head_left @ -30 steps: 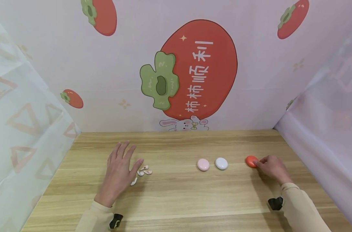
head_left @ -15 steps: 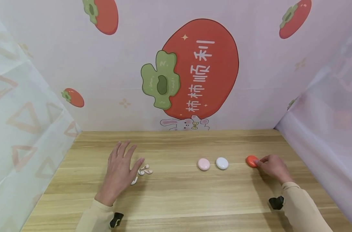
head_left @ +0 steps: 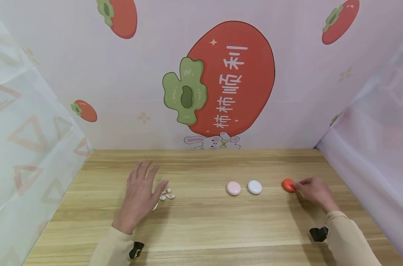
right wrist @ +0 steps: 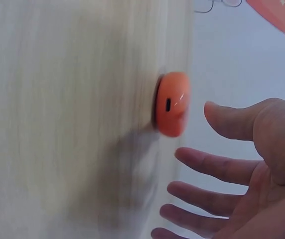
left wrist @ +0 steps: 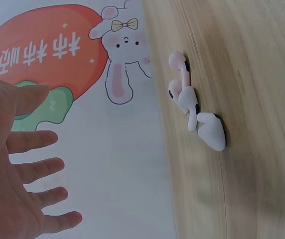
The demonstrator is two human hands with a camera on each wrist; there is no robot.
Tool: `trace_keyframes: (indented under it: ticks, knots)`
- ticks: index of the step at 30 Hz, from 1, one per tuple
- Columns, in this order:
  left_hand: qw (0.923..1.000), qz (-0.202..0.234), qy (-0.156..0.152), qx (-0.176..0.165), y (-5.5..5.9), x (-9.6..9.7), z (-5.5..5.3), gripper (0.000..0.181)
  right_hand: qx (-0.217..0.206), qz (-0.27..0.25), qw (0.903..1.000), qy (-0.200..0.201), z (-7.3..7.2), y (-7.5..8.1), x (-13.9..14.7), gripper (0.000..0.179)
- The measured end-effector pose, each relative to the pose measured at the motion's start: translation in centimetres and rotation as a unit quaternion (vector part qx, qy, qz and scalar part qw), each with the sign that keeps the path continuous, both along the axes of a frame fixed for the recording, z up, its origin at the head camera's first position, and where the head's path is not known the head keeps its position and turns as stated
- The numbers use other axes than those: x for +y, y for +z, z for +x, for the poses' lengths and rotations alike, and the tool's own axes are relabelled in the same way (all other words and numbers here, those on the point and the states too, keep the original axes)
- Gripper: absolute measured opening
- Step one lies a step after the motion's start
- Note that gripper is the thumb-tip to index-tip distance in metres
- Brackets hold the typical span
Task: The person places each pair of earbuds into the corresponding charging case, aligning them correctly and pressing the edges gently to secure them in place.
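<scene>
My left hand (head_left: pixel 139 195) is held above the table with its fingers spread, just left of a small group of white and pale pink earbuds (head_left: pixel 170 196). In the left wrist view the earbuds (left wrist: pixel 212 132) lie on the wood, apart from the hand, and nothing is in its palm. At the right, my right hand (head_left: pixel 316 192) is by a glossy orange round earbud case (head_left: pixel 287 185). The right wrist view shows this case (right wrist: pixel 177 119) resting on the table, a dark slot in its side; the thumb and extended fingers are near it with a gap between.
A pale pink round case (head_left: pixel 234 188) and a white one (head_left: pixel 255 187) lie side by side, left of the orange case. The wooden table (head_left: pixel 221 229) ends at a printed back wall (head_left: pixel 131 74), with cloth-like walls on both sides.
My left hand has shifted slightly right, covering a bit more of the earbuds in the head view. My right hand has drawn back very slightly from the orange case. The cases stay put.
</scene>
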State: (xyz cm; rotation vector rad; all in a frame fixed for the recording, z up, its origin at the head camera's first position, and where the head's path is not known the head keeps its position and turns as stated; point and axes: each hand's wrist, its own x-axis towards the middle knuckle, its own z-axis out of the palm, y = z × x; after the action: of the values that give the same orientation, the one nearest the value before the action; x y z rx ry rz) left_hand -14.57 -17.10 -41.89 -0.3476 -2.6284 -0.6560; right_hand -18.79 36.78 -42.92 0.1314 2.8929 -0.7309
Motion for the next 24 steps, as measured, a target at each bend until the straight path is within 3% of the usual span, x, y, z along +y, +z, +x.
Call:
trace_keyframes:
  ticks: [5,10,17,24]
  knots:
    - [0.9999,-0.010,-0.008,-0.006,-0.3,0.5,-0.2,0.056,0.021,-0.004,0.9997,-0.007,0.5,0.6,-1.3,0.066]
    - [0.9997,-0.016,-0.016,-0.007,-0.8,1.1,-0.5,0.057,0.081,0.003,0.9966,0.013,0.9,0.9,-3.3,0.060]
    - [0.9990,-0.031,-0.024,-0.020,-1.5,2.2,-0.8,0.058,0.161,0.005,0.9856,0.051,1.4,1.0,-7.1,0.046]
    - [0.9963,-0.067,-0.047,-0.028,-2.2,3.7,-0.8,0.058,0.207,0.010,0.9744,0.087,1.5,1.0,-10.6,0.037]
